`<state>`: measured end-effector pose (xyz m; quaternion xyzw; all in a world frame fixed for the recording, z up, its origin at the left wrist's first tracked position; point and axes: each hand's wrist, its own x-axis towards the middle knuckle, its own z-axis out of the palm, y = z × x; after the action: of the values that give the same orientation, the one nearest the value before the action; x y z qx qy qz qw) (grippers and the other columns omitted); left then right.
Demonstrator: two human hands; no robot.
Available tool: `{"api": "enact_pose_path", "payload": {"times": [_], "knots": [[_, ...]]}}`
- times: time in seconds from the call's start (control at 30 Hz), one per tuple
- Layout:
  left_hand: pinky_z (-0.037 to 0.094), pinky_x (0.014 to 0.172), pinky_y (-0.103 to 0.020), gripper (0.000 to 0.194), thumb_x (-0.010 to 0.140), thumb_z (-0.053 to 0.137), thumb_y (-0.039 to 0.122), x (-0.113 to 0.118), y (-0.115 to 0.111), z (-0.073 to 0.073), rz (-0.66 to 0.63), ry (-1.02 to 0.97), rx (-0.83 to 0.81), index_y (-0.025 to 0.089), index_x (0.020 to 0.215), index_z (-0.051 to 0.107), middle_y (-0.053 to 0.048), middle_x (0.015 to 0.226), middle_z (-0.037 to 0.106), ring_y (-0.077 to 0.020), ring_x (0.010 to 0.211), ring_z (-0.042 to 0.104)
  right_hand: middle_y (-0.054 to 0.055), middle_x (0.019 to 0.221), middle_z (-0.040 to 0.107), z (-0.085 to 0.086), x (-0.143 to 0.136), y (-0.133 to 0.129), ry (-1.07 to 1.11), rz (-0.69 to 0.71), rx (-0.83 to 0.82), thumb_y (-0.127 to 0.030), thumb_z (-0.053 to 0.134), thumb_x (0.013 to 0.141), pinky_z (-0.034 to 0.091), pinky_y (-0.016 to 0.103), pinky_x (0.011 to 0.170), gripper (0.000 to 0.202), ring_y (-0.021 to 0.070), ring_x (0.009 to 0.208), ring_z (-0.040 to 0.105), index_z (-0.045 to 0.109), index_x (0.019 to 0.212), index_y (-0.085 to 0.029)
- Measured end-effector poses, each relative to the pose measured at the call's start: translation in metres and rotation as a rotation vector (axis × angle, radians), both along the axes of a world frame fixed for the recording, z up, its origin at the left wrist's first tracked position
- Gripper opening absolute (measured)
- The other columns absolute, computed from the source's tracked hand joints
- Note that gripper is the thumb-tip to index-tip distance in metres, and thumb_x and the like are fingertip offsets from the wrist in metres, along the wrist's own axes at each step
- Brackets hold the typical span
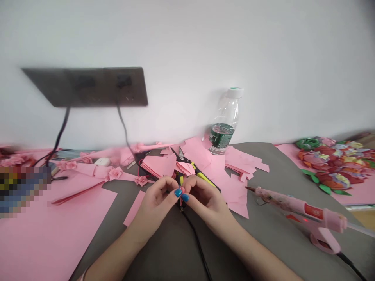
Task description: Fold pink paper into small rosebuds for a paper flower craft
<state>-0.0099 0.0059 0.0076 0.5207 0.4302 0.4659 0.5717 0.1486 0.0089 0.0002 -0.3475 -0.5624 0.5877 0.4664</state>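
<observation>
Both my hands meet at the middle of the grey table, thumbs side by side. My left hand (159, 199) pinches a small folded piece of pink paper (182, 192) between thumb and forefinger. Pinching the same piece from the other side is my right hand (205, 197). Fingertips hide most of the paper, so its exact shape is unclear. Just behind my hands lie pliers with yellow and black handles (202, 175), their dark jaws resting among pink paper pieces (159, 166). A black cord (197, 234) runs beneath my hands toward the front edge.
A pink glue gun (299, 208) lies at right, its red light on. Paper flowers (334, 164) sit behind it. A tilted-looking plastic bottle (224, 125) stands by the wall. Pink paper roses (114, 173) and large pink sheets (58, 234) cover the left. Cords hang from a dark socket panel (102, 88).
</observation>
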Motion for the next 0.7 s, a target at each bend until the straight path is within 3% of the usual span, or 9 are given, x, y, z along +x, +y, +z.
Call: {"api": "enact_pose_path", "payload": {"times": [0.33, 0.53, 0.7], "knots": [[0.047, 0.071, -0.023, 0.011, 0.087, 0.066, 0.025, 0.0003, 0.0006, -0.0017, 0.083, -0.029, 0.070, 0.019, 0.078, 0.063, 0.000, 0.076, 0.058, -0.0144, 0.076, 0.055, 0.002, 0.082, 0.061, -0.0004, 0.0002, 0.0018, -0.004, -0.086, 0.038, -0.037, 0.066, 0.089, 0.049, 0.031, 0.072, 0.018, 0.0168, 0.077, 0.060, 0.058, 0.085, -0.021], [0.054, 0.089, -0.026, 0.010, 0.082, 0.069, 0.012, -0.0010, -0.0019, -0.0044, 0.112, -0.060, 0.202, 0.021, 0.079, 0.071, -0.005, 0.104, 0.064, -0.0192, 0.109, 0.062, 0.004, 0.090, 0.060, -0.0050, 0.0020, 0.0038, 0.049, -0.164, 0.106, -0.030, 0.066, 0.089, 0.051, 0.030, 0.073, 0.010, 0.0173, 0.083, 0.060, 0.063, 0.085, -0.021], [0.055, 0.096, -0.036, 0.008, 0.083, 0.070, 0.016, -0.0022, -0.0026, -0.0047, 0.122, -0.031, 0.205, 0.021, 0.079, 0.074, -0.010, 0.116, 0.070, -0.0251, 0.116, 0.064, 0.007, 0.102, 0.062, -0.0048, 0.0023, 0.0036, 0.070, -0.160, 0.115, -0.029, 0.065, 0.090, 0.053, 0.034, 0.076, 0.009, 0.0201, 0.091, 0.062, 0.063, 0.085, -0.022]]}}
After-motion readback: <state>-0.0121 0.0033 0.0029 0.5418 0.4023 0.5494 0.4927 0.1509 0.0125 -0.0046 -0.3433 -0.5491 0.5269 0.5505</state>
